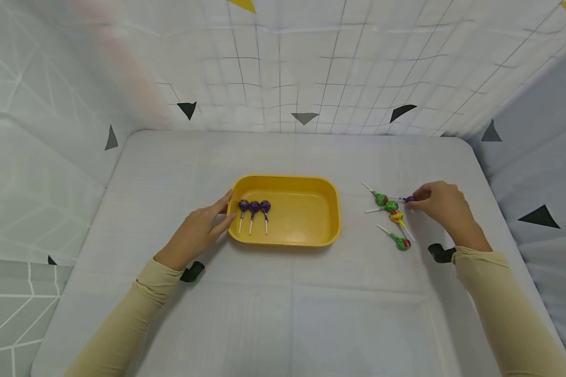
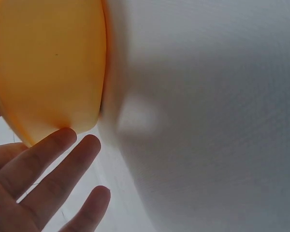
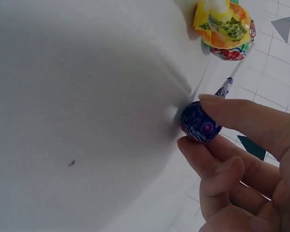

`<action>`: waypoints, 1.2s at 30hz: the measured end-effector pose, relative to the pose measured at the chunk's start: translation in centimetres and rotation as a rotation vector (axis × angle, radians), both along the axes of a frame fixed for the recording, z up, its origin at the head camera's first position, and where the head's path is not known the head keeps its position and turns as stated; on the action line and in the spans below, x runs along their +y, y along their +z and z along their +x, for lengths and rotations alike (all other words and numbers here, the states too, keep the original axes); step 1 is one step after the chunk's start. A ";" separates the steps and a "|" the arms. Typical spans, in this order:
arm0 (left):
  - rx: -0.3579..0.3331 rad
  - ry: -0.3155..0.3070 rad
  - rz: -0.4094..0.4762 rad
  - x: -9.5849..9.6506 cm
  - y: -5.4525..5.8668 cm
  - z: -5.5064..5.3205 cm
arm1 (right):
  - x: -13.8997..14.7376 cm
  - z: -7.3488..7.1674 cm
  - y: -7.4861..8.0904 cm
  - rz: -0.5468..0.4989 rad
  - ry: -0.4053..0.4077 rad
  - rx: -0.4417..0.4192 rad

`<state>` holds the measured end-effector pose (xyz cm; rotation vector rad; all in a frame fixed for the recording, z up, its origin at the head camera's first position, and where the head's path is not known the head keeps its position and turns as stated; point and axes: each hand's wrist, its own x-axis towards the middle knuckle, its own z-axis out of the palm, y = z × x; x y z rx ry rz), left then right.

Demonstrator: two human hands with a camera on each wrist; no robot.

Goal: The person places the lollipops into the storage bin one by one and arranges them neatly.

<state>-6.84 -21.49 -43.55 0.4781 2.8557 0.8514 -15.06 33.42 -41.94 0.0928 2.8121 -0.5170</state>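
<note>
A yellow tray (image 1: pixel 304 212) stands in the middle of the table, with three purple-wrapped lollipops (image 1: pixel 254 207) side by side at its left end, sticks toward me. Fairly straight fingers of my left hand (image 1: pixel 193 233) touch the tray's left end from outside; the left wrist view shows fingertips against its wall. Over on the right, my right hand (image 1: pixel 445 209) pinches the head of another purple lollipop (image 3: pixel 200 123) between thumb and fingers, at the table surface. Just left of that hand lie green lollipops (image 1: pixel 400 241) and a yellow one (image 1: pixel 396 217), some overlapping.
A white cloth covers the table (image 1: pixel 264 309). White curtains with thin dark lines and dark triangles (image 1: pixel 304 118) hang behind it and at the sides. Dark wrist-worn pieces (image 1: pixel 441 253) show beside both sleeves.
</note>
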 end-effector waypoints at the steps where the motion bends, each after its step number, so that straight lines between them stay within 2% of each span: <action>1: 0.001 -0.001 0.001 0.0 0.0 0.0 | 0.0 0.0 0.0 -0.006 -0.005 0.007; 12: 0.008 -0.003 -0.001 -0.1 -0.1 0.0 | -0.3 -0.1 0.0 -0.048 -0.022 0.103; 21: 0.001 0.001 -0.002 0.0 -0.1 0.0 | -1.7 -0.3 1.3 -0.074 0.053 0.217; 28: -0.004 0.002 -0.005 0.0 -0.2 0.0 | -3.8 -0.3 2.8 -0.114 0.116 0.208; 36: 0.005 -0.004 0.003 -0.1 -0.2 0.0 | -6.3 -0.4 4.0 -0.138 0.174 0.135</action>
